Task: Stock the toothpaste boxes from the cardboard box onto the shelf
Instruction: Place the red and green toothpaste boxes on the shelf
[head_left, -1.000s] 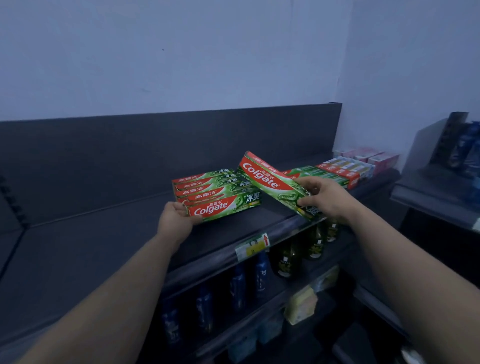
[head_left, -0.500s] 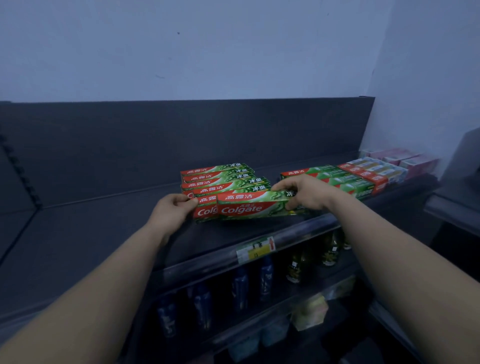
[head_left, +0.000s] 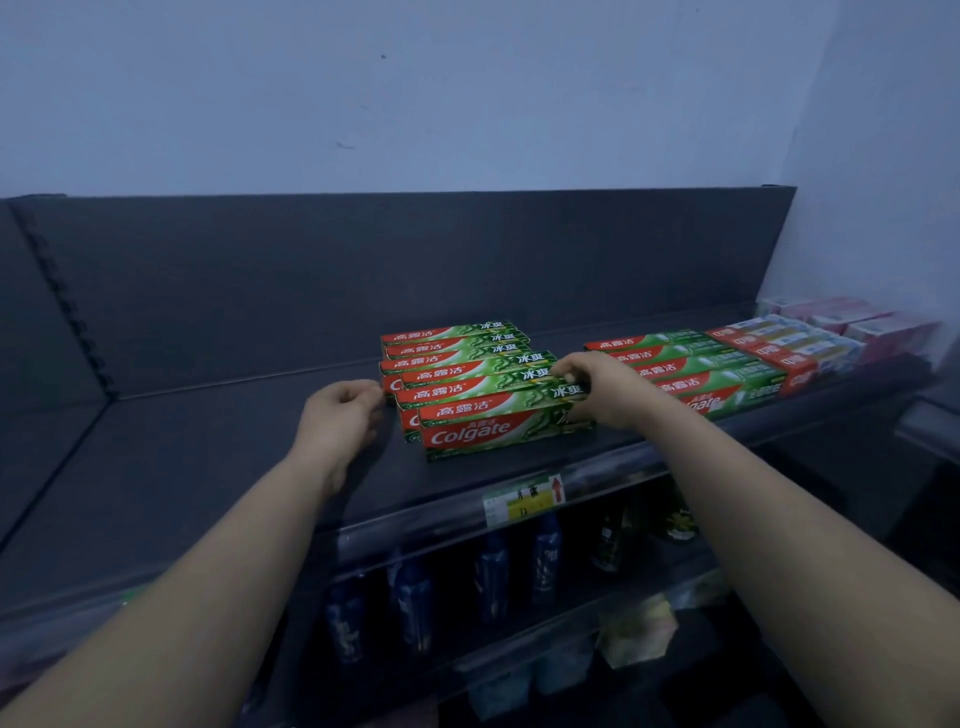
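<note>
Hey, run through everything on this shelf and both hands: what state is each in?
front toothpaste boxes, lying flat, stacked near the shelf front
left hand, fingers curled beside their left end, holding nothing
right hand, fingers curled over their right ends
right-side toothpaste row, flat, untouched
lower-shelf bottles, upright

Dark blue bottles (head_left: 493, 577) stand in a row below. A yellow price label (head_left: 524, 501) sits above them. A pale wall (head_left: 415, 104) rises behind.
</note>
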